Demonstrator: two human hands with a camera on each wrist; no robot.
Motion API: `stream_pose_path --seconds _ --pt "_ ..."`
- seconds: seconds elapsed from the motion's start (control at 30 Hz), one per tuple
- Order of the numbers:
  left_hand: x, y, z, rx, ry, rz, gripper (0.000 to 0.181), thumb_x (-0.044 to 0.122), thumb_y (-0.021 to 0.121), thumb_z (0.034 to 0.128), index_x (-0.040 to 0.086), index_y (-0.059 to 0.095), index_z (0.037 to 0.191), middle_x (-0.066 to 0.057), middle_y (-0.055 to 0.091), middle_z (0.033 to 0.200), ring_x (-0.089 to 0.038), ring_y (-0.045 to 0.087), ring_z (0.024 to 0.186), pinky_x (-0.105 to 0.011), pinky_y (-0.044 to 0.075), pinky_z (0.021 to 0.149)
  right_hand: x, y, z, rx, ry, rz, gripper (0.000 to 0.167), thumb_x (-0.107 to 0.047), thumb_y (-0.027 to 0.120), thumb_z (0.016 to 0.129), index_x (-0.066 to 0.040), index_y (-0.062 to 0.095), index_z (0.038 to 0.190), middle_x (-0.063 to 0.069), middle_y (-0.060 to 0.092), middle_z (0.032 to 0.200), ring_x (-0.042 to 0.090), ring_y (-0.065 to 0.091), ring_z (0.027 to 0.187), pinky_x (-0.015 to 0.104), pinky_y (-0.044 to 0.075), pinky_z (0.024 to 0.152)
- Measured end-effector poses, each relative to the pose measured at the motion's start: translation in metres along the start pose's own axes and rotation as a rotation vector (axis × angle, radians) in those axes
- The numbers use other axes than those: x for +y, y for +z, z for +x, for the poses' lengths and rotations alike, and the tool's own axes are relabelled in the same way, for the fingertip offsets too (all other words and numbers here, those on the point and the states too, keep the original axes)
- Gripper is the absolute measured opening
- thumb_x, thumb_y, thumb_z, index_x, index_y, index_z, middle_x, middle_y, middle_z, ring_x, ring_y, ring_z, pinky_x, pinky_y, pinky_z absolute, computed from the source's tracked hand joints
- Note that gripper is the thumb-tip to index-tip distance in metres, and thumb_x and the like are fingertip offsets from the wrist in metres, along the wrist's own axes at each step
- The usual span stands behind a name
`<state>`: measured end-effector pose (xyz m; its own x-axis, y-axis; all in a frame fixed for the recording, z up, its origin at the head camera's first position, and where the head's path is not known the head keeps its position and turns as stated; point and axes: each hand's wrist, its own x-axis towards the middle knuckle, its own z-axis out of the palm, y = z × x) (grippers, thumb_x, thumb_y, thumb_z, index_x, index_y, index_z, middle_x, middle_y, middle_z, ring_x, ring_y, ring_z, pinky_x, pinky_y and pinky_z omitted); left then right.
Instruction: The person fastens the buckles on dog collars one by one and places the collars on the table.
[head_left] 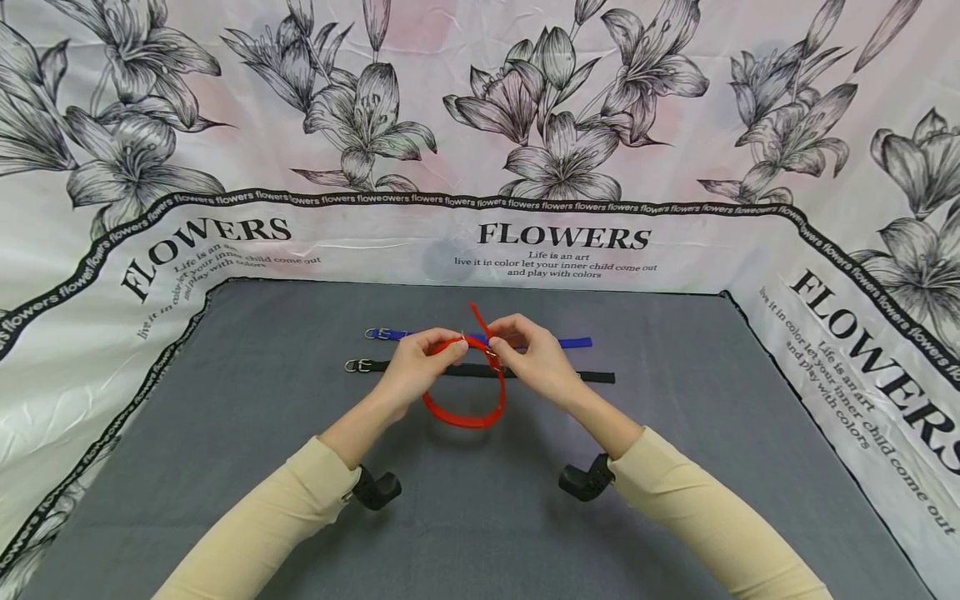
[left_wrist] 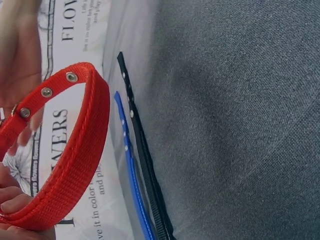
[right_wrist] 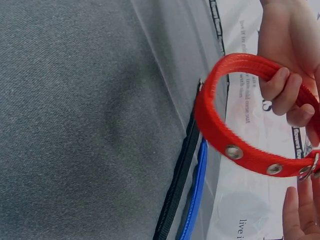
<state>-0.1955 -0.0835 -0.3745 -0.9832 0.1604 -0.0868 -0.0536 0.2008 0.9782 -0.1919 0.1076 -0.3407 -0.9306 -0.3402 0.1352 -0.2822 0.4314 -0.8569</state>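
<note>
A red collar (head_left: 463, 421) with metal eyelets is bent into a loop and held above the grey cloth. My left hand (head_left: 416, 367) pinches the band at the loop's upper left; its curled fingers (right_wrist: 284, 92) show in the right wrist view. At the upper right, my right hand (head_left: 536, 358) pinches the collar by the metal buckle (head_left: 491, 353), thumb and forefinger together. The strap's free end (head_left: 476, 312) sticks up between the hands. Part of the buckle is hidden by the fingers.
Behind the loop, a blue collar (head_left: 576, 342) and a black collar (head_left: 598, 377) lie stretched out side by side on the grey cloth (head_left: 660, 517), buckles to the left. A white flower-printed sheet (head_left: 405, 242) rises at the back and sides.
</note>
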Motion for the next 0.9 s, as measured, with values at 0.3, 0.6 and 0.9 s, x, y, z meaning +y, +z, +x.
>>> stream_pose_path --seconds 0.3,0.6,0.9 --pt "-0.002 0.011 0.002 -0.041 -0.006 0.049 0.026 0.033 0.064 0.0868 0.016 0.066 0.106 -0.002 0.066 0.103 -0.02 0.06 0.095 -0.04 0.047 0.085 0.006 -0.001 0.004 0.06 -0.07 0.04 0.024 -0.012 0.055 0.093 -0.003 0.055 0.114 0.015 0.061 0.106 0.034 0.059 0.091 0.031 0.049 0.074" --pt "-0.001 0.016 0.002 -0.007 0.044 0.025 0.024 0.029 0.069 0.0828 0.016 0.068 0.102 0.0 0.068 0.098 -0.016 0.062 0.089 -0.039 0.049 0.082 0.027 -0.001 0.009 0.049 -0.081 0.066 0.015 -0.019 0.059 0.091 -0.013 0.058 0.105 0.01 0.063 0.101 0.019 0.061 0.084 0.033 0.052 0.07" --pt "0.0 0.016 0.002 0.01 0.065 0.033 0.023 0.03 0.066 0.0855 0.016 0.067 0.104 -0.002 0.068 0.098 -0.021 0.06 0.093 -0.039 0.049 0.081 0.025 -0.008 0.007 0.009 -0.109 0.031 0.01 -0.02 0.06 0.09 -0.012 0.061 0.097 0.006 0.061 0.092 0.018 0.061 0.076 0.033 0.052 0.065"
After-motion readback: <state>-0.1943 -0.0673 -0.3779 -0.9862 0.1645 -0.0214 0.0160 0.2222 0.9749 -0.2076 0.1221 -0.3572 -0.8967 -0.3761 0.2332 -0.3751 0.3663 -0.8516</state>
